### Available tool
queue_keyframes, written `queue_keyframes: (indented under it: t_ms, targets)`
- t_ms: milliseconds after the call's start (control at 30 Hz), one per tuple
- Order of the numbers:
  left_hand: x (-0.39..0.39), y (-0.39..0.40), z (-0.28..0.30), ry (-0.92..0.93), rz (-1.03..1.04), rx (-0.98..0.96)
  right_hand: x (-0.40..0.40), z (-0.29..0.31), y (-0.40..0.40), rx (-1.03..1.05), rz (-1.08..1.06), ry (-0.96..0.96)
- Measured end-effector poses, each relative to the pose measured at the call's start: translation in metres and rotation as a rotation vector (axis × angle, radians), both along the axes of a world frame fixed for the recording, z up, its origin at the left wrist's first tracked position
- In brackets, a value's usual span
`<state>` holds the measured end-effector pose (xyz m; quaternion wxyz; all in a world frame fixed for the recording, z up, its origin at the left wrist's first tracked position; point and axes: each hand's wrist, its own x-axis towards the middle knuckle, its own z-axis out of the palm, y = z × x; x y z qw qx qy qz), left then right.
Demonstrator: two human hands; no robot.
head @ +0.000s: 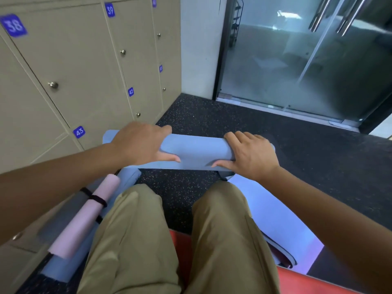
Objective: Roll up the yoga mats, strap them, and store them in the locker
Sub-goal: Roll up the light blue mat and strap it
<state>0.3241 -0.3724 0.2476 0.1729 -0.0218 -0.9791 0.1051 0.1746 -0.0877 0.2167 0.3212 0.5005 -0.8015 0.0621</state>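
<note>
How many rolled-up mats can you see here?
3, perhaps more hidden: a blue mat under both hands, a strapped pink mat by the lockers, and another blue mat beneath it.

Dark speckled floor [212, 117], rolled mats [70, 221], flat blue mat [275, 219]

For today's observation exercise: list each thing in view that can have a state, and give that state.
Blue mat: rolled, unstrapped, held by both hands.
Pink mat: rolled, strapped, lying by the lockers.
Locker doors: closed.
Glass door: closed.
Left hand: gripping the roll.
Right hand: gripping the roll.
</note>
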Motion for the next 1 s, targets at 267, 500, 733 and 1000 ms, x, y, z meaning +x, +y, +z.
queue_keyframes:
  t_ms: [267, 500, 733, 1000]
  targets:
    - [0.092, 0.042, 0.018, 0.089, -0.063, -0.008, 0.084, 0.028, 0.041, 0.016, 0.030, 0.055]
    - [0.177, 0.099, 0.005, 0.064, -0.042, 0.007, 0.172, 0.011, 0.096, 0.036, 0.027, 0.014]
    - [0.223, 0.109, -0.045, -0.086, -0.073, 0.224, 0.216, -0.018, 0.115, 0.113, 0.076, -0.100]
    - [0.233, 0.123, -0.059, -0.169, -0.100, 0.276, 0.222, -0.042, 0.119, 0.150, 0.126, -0.225]
